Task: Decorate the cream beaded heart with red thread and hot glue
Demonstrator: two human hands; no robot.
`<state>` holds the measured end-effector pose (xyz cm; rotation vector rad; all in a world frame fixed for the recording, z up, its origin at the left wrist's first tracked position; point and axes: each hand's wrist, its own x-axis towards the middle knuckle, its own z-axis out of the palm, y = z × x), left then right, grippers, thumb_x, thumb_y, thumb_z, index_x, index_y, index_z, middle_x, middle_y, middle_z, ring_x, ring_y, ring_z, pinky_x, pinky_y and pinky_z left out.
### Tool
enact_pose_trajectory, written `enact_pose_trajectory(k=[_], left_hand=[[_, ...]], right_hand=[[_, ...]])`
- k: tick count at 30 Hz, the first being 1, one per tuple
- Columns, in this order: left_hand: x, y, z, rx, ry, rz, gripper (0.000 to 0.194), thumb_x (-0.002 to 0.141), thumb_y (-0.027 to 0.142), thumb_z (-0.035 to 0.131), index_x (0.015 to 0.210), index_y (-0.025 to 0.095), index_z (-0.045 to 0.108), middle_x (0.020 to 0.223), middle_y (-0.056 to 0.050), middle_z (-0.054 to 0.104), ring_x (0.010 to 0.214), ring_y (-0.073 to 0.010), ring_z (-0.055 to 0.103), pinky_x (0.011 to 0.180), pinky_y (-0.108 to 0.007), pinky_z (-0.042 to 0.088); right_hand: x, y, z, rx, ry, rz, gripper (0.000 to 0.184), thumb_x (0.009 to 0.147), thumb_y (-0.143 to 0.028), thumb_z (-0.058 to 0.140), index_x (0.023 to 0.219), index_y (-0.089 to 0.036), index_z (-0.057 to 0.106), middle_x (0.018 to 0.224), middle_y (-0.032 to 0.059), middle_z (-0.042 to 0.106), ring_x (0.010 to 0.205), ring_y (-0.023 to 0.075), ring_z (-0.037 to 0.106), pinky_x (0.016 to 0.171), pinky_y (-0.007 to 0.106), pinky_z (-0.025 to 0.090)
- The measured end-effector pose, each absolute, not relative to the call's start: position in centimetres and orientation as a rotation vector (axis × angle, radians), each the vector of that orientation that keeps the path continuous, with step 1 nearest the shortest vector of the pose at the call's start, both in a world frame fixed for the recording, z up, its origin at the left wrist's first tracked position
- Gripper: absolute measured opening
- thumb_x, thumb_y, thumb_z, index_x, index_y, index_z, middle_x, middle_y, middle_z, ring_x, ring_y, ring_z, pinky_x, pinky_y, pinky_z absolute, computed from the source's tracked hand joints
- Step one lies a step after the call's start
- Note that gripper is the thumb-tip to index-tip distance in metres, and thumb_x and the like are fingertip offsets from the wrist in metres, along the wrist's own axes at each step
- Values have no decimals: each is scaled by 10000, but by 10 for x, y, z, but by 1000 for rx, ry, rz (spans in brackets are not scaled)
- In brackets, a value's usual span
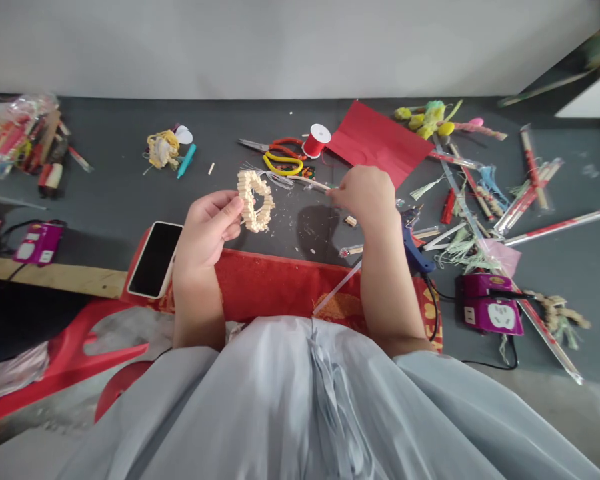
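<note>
My left hand [210, 227] pinches a ring of small pale wooden pieces [257, 201], held upright above the table between thumb and fingers. Further right, my right hand [365, 193] is closed with its fingertips low at the table. They meet the end of a thin pale strip [310, 181]; whether they grip it is hidden. Below that hand lies a small wooden piece [351, 221]. Orange-and-yellow-handled scissors [283, 153] lie just beyond, beside a spool of red thread [317, 141]. A blue glue gun [416, 247] is partly hidden behind my right forearm.
A red paper sheet [375, 140] lies behind my right hand. Tassels and red-and-white wrapped sticks [525, 200] crowd the right side, near a purple power socket [490, 303]. On the left are a phone [156, 259], a yarn bundle [163, 149] and a teal pen [186, 161].
</note>
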<state>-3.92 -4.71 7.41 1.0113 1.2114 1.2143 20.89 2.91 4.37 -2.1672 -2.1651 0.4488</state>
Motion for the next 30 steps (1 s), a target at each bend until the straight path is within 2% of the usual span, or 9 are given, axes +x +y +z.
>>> enact_pose_trajectory(k=[4, 7, 10, 12, 14, 17, 24, 27, 30], left_hand=[[-40, -40, 63, 1002, 1191, 1212, 367, 606, 384, 938, 693, 151, 667, 575, 55, 484, 426, 7, 285, 383, -145, 198], [-39, -33, 56, 1000, 1176, 1237, 397, 596, 413, 951, 702, 147, 676, 560, 62, 476, 417, 4, 295, 378, -143, 193], [-37, -28, 51, 980, 1186, 1246, 427, 578, 438, 964, 717, 147, 685, 532, 74, 462, 403, 3, 288, 375, -144, 195], [-37, -25, 47, 969, 1189, 1243, 453, 569, 465, 969, 733, 144, 695, 510, 85, 439, 393, 5, 273, 373, -146, 190], [-37, -23, 43, 969, 1189, 1248, 481, 561, 497, 969, 747, 140, 707, 502, 87, 431, 389, 5, 270, 373, -148, 186], [-37, -20, 38, 976, 1191, 1271, 490, 562, 519, 966, 758, 148, 715, 517, 80, 445, 391, 1, 280, 372, -151, 192], [-37, -18, 32, 1001, 1189, 1261, 483, 586, 538, 950, 773, 160, 714, 526, 79, 443, 393, -4, 274, 372, -153, 186], [-37, -18, 34, 972, 1191, 1257, 471, 581, 509, 960, 733, 157, 687, 513, 90, 423, 391, 2, 268, 376, -152, 189], [-37, -19, 38, 930, 1195, 1256, 450, 575, 465, 967, 680, 157, 655, 531, 89, 424, 401, 9, 280, 383, -149, 193]], right_hand=[[198, 29, 43, -2187, -2089, 361, 224, 831, -327, 794, 906, -118, 772, 934, 198, 747, 911, 349, 694, 774, 441, 499], [190, 24, 48, -2007, -2133, 440, 200, 894, -331, 719, 820, -149, 758, 860, 142, 736, 830, 273, 659, 739, 381, 449], [182, 17, 56, -1626, -2259, 688, 261, 951, -325, 623, 800, -174, 772, 764, 66, 714, 721, 183, 592, 690, 325, 389], [174, 12, 61, -1417, -2320, 932, 218, 912, -361, 684, 894, -181, 806, 765, 30, 717, 685, 147, 565, 680, 299, 376], [166, 11, 62, -1332, -2360, 1087, 261, 844, -383, 773, 992, -173, 821, 801, 20, 732, 680, 131, 558, 690, 288, 379], [156, 11, 59, -1372, -2387, 1110, 300, 820, -378, 805, 1007, -144, 824, 804, 30, 728, 680, 131, 541, 684, 292, 365], [150, 15, 50, -1308, -2322, 1175, 198, 885, -279, 673, 827, -132, 793, 677, -1, 645, 616, 102, 457, 665, 293, 325], [153, 17, 51, -1346, -2261, 1183, 184, 851, -255, 663, 752, -131, 757, 610, -17, 582, 598, 100, 439, 655, 291, 335], [161, 20, 51, -1440, -2159, 1135, 174, 826, -248, 648, 716, -146, 738, 605, -9, 587, 611, 115, 468, 643, 284, 356]])
